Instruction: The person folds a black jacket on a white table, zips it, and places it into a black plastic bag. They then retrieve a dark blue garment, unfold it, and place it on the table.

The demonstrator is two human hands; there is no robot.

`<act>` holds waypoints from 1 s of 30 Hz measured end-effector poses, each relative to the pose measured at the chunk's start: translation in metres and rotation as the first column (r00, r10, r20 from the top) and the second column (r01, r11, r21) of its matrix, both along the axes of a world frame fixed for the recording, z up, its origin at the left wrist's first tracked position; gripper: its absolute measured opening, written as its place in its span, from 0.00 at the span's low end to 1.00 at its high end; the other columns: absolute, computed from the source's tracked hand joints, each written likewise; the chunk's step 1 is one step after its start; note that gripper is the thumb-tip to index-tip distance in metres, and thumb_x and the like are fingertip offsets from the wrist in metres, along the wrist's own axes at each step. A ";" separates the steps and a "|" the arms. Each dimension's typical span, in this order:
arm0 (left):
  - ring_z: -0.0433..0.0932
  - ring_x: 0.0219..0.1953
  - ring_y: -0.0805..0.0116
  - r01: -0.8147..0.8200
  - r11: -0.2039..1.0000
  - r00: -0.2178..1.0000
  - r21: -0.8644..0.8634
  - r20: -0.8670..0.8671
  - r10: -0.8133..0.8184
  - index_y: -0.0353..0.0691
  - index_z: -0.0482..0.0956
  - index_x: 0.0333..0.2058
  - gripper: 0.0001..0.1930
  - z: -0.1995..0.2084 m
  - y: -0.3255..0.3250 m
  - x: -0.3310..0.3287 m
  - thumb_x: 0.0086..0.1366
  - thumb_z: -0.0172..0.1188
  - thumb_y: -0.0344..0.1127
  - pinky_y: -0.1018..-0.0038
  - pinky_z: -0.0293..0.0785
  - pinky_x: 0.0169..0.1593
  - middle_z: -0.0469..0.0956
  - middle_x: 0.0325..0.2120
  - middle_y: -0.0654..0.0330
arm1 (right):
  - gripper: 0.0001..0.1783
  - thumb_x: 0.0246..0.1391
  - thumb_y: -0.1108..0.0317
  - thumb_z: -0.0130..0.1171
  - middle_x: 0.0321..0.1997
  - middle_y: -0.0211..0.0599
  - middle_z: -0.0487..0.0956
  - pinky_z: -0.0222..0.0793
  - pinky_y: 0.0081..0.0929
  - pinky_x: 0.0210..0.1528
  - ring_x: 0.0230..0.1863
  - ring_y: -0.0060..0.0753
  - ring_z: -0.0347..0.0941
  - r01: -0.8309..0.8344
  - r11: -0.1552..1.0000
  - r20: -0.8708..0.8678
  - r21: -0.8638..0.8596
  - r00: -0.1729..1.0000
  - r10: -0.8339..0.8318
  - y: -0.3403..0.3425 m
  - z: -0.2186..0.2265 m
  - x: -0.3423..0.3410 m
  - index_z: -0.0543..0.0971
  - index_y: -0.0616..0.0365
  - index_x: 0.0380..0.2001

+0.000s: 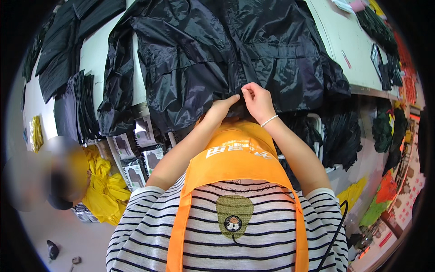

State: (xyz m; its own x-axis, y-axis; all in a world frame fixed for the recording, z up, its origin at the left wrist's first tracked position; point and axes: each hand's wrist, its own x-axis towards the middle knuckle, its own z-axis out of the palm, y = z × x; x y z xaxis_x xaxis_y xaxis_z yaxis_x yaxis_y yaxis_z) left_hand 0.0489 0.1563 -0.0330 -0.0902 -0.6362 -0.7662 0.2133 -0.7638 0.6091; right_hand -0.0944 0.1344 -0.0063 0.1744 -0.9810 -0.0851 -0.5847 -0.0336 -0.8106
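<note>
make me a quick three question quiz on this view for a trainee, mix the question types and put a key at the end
1. Multiple choice: the left hand and right hand are both at the lower front of what?
a) the yellow garment
b) the shiny black jacket
c) the stack of dark clothes

2. True or false: the orange apron is worn over a plain black shirt.

3. Fill in the blank: the pale bracelet is on the person's ____ wrist.

Key: 1. b. 2. False: the shirt is white with dark stripes. 3. right.
</note>
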 end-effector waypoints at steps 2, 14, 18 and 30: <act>0.79 0.30 0.65 -0.042 0.990 0.982 0.136 -0.179 0.066 0.32 0.78 0.36 0.15 0.010 0.006 0.000 0.58 0.61 0.41 0.73 0.76 0.34 0.79 0.32 0.54 | 0.03 0.51 0.72 0.55 0.29 0.43 0.76 0.69 0.35 0.38 0.34 0.45 0.73 -0.283 0.939 -0.234 -0.195 0.943 0.236 -0.012 -0.011 -0.012 0.74 0.60 0.28; 0.76 0.38 0.69 0.123 0.947 0.978 0.296 -0.199 -0.065 0.33 0.77 0.40 0.16 -0.052 0.040 -0.018 0.65 0.52 0.42 0.76 0.71 0.45 0.79 0.37 0.59 | 0.03 0.40 0.72 0.58 0.35 0.33 0.75 0.50 0.44 0.60 0.53 0.38 0.65 -0.884 0.463 -0.700 -0.062 0.369 0.612 -0.131 -0.003 0.007 0.77 0.52 0.23; 0.71 0.45 0.66 -0.230 0.875 0.892 0.426 -0.267 0.365 0.33 0.72 0.47 0.21 -0.121 0.127 -0.045 0.62 0.56 0.43 0.75 0.66 0.50 0.75 0.41 0.56 | 0.10 0.46 0.70 0.50 0.37 0.35 0.78 0.46 0.50 0.63 0.57 0.38 0.64 -0.890 0.394 -0.884 -0.229 0.360 0.298 -0.230 -0.009 0.052 0.80 0.55 0.31; 0.61 0.60 0.58 0.103 0.934 0.682 0.341 0.660 -0.316 0.39 0.68 0.55 0.35 -0.124 0.202 -0.060 0.53 0.64 0.52 0.71 0.56 0.62 0.67 0.56 0.53 | 0.08 0.50 0.64 0.54 0.41 0.28 0.77 0.55 0.38 0.55 0.52 0.33 0.66 -0.614 0.514 -0.709 -0.599 0.705 0.016 -0.454 -0.023 0.128 0.81 0.48 0.31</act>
State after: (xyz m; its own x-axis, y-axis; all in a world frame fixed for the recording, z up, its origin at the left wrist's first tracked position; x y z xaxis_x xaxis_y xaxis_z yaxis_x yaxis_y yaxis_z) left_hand -0.0111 0.3580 -0.1569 0.4280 -0.4395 -0.7897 -0.3739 -0.8816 0.2880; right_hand 0.0338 -0.3198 -0.0293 0.6950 -0.5744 0.4325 -0.6793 -0.7217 0.1331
